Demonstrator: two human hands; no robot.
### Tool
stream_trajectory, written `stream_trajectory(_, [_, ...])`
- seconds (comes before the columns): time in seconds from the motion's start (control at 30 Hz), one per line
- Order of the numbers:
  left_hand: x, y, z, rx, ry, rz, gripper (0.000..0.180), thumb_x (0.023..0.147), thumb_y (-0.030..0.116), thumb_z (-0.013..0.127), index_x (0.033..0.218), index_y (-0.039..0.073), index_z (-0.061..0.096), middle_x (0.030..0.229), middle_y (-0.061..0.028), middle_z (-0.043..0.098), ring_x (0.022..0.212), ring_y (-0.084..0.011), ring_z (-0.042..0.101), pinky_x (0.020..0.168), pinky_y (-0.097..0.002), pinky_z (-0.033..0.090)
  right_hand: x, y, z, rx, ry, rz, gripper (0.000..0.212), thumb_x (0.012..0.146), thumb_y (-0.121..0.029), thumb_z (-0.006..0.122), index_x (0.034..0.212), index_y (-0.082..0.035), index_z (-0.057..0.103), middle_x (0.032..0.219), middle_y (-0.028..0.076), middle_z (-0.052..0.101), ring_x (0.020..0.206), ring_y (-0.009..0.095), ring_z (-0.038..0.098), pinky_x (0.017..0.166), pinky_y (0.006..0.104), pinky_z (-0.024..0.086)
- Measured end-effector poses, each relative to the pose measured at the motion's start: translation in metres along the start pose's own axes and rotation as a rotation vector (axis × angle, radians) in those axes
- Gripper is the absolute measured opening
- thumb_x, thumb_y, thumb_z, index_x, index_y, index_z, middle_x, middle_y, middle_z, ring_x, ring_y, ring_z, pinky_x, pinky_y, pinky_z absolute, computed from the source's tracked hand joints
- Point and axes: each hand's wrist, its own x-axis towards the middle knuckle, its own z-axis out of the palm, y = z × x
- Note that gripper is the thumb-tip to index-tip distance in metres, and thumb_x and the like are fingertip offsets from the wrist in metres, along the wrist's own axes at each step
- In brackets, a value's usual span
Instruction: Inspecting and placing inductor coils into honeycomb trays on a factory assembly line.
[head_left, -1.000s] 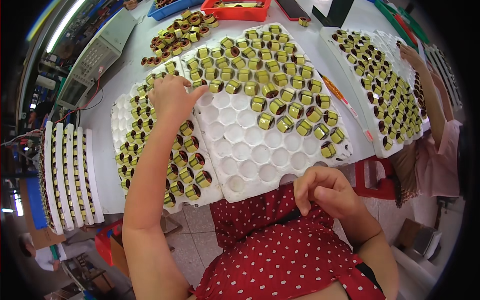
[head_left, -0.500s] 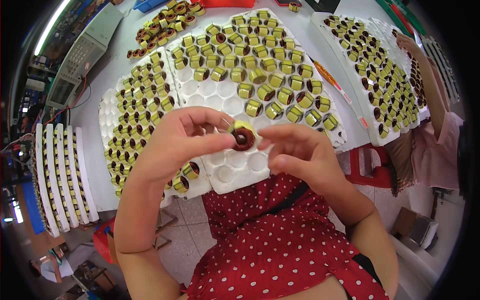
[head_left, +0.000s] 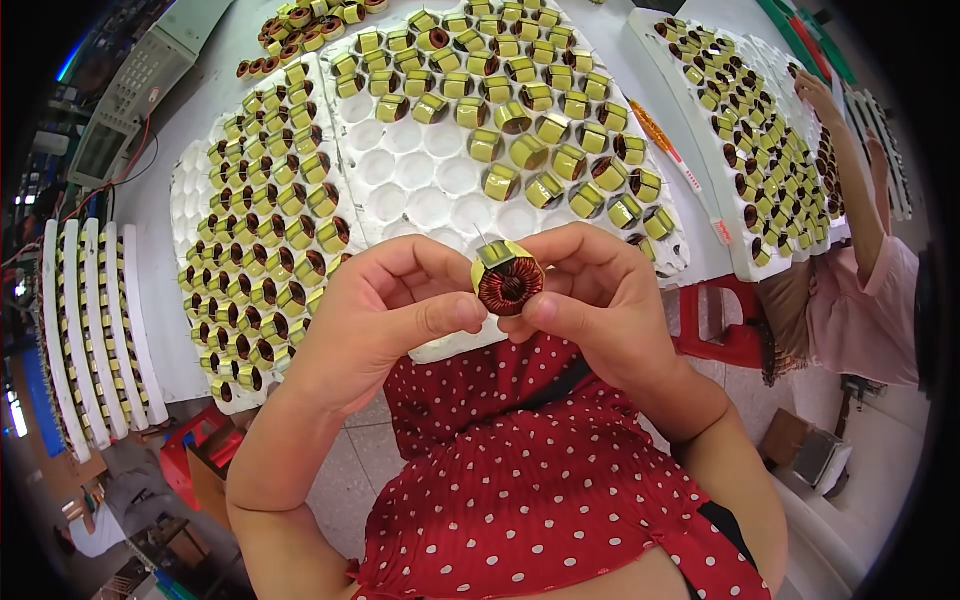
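Coil (head_left: 510, 287) is up between both hands, in front of the near edge of the middle foam tray (head_left: 415, 172). Left hand (head_left: 385, 300) pinches it from the left with thumb and fingers, right hand (head_left: 612, 310) does the same from the right, so neither one is free. Holding it by the sides leaves the copper-wound face pointing up at the wearer, and I'd guess that's the idea, plus it leaves the thin wire lead (head_left: 480, 237) poking up clear of the fingertips.

The tray has round pockets, full of yellow-taped coils at the far and right parts, bare toward the near left. Pockets probably stop them rolling or bending leads. Left tray (head_left: 185, 195) butts up close to it, also mostly loaded. Far left there's a loose coil heap (head_left: 305, 28) straight on the pale table (head_left: 155, 225).

Orange-and-white pen-like tool (head_left: 670, 150) lies right of the middle tray, then another loaded tray (head_left: 740, 250) with a co-worker's hand (head_left: 820, 98) beyond it. Boxy instrument (head_left: 140, 90) and trays stacked on edge (head_left: 100, 340) sit left; red stool (head_left: 715, 325) and tiled floor (head_left: 350, 475) below.
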Motion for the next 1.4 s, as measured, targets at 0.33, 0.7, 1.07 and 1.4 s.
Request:
stream_trajectory(0.33, [-0.007,-0.001,0.002,-0.022,0.032,0.021,0.031,0.077,0.010,0.067,0.102,0.000,0.052,0.093,-0.0091,0.061,0.082,-0.0150,0.059,0.076,-0.0267,0.048,0.002,0.009,0.001,0.010,-0.049,-0.072,0.029,0.078,0.003,0.062,0.104,0.005,0.049,0.095,0.014,0.061,0.083,0.019,0.063,0.073,0.0289,0.052])
stream_trajectory(0.7, [-0.010,-0.004,0.012,0.131,0.118,0.263,0.025,0.081,0.003,0.061,0.102,-0.007,0.054,0.093,-0.0119,0.062,0.084,-0.0151,0.061,0.076,-0.0261,0.049,0.004,0.022,0.006,-0.221,-0.020,-0.349,0.030,0.075,0.008,0.065,0.102,0.005,0.052,0.096,0.012,0.060,0.086,0.016,0.062,0.076,0.0274,0.051])
stream_trajectory(1.07, [-0.008,-0.010,0.009,0.258,0.144,0.317,0.023,0.080,-0.001,0.060,0.101,-0.007,0.054,0.093,-0.0096,0.060,0.085,-0.0121,0.059,0.075,-0.0237,0.048,0.005,0.018,0.004,-0.653,0.019,-0.574,0.033,0.068,0.010,0.068,0.099,0.004,0.058,0.085,0.010,0.056,0.073,0.014,0.063,0.060,0.0225,0.052])
stream_trajectory(1.4, [-0.005,-0.018,0.011,0.179,0.094,0.344,0.030,0.079,-0.002,0.058,0.108,-0.004,0.051,0.105,-0.0105,0.057,0.097,-0.0156,0.056,0.087,-0.0278,0.045,0.005,0.009,0.007,-0.941,0.036,-0.749,0.036,0.063,0.009,0.071,0.097,0.000,0.060,0.083,0.009,0.057,0.066,0.014,0.060,0.055,0.0221,0.049])
